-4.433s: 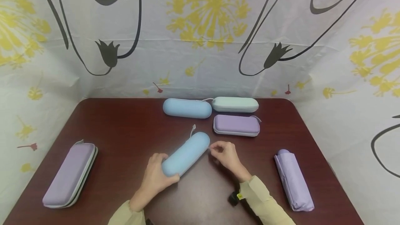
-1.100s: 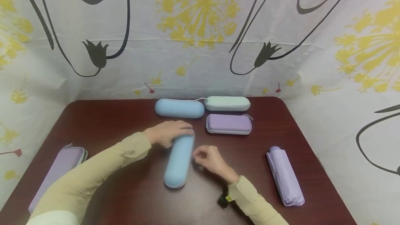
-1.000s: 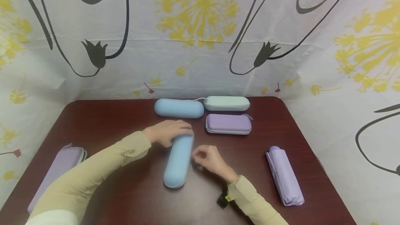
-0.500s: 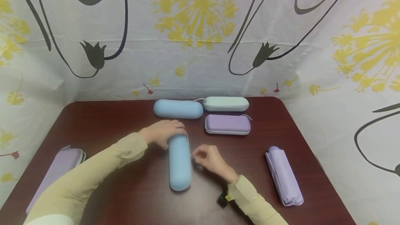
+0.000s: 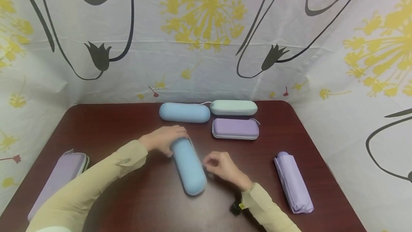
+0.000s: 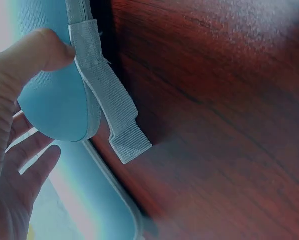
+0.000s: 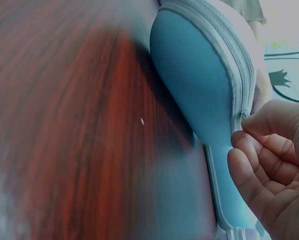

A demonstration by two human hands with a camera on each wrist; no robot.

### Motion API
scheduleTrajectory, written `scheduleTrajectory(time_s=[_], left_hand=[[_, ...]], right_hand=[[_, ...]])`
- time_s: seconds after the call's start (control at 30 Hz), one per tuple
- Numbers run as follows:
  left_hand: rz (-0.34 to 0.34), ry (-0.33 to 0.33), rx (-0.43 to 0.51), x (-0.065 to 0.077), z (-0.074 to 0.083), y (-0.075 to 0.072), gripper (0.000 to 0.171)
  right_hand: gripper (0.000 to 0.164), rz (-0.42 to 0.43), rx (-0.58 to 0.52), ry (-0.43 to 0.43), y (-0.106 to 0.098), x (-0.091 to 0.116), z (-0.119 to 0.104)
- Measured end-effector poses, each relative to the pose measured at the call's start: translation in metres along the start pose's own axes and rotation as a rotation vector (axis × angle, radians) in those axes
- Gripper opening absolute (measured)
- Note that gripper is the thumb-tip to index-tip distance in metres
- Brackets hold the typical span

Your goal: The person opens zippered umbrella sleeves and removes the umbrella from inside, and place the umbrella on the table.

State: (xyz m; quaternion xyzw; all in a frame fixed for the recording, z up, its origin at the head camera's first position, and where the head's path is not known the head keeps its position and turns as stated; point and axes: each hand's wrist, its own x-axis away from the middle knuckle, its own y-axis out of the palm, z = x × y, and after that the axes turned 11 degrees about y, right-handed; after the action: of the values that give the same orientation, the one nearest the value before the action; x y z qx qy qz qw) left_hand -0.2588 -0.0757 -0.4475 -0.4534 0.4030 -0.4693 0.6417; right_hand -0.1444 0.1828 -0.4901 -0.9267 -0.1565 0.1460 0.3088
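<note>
A light blue zippered hard case [image 5: 190, 169] lies slanted in the middle of the table, its near end toward the right. My left hand [image 5: 163, 139] grips its far end from the left, thumb [image 6: 49, 50] on one side and fingers on the other. In the left wrist view a grey fabric tab [image 6: 112, 100] sticks out from that end beside the thumb. Along the case's right side, my right hand [image 5: 224, 168] pinches the small zipper pull [image 7: 245, 115] between thumb and index finger; the fingertips mostly cover it. The zipper tape [image 7: 228, 55] curves round the case's end.
At the back lie another blue case [image 5: 184, 112], a mint green case [image 5: 233, 107] and a purple case [image 5: 235, 129]. A longer purple case [image 5: 58, 176], partly behind my left sleeve, lies at the left. A folded lilac umbrella [image 5: 293, 183] lies at the right.
My left hand has gone from the case's near end to its far end. The case has turned, its near end swinging to the right. My right hand stays at its side, lately shifting slightly right.
</note>
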Motion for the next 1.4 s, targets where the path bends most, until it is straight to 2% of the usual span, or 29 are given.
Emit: scheduleTrajectory(time_s=[0.27,0.5,0.73,0.9,1.17,1.4], left_hand=[[0.064,-0.037,0.051,0.008,-0.003,0.007,0.067],[0.174,-0.053,0.049,0.013,-0.003,0.015,0.067],[0.137,-0.156,0.037,0.012,0.002,0.018,0.066],[0.171,-0.157,-0.003,0.012,0.004,0.022,0.065],[0.227,-0.176,-0.017,0.012,0.008,0.025,0.063],[0.237,-0.196,0.038,0.012,0.010,0.022,0.064]], right_hand=[[0.010,-0.004,0.013,-0.032,-0.010,0.010,0.005],[0.017,0.034,0.010,-0.011,-0.019,0.022,0.010],[0.018,0.087,0.034,-0.031,-0.026,0.028,0.014],[0.019,0.108,0.055,-0.026,-0.031,0.033,0.018],[0.018,0.144,0.086,0.015,-0.035,0.040,0.022],[0.016,0.176,0.114,0.050,-0.034,0.042,0.020]])
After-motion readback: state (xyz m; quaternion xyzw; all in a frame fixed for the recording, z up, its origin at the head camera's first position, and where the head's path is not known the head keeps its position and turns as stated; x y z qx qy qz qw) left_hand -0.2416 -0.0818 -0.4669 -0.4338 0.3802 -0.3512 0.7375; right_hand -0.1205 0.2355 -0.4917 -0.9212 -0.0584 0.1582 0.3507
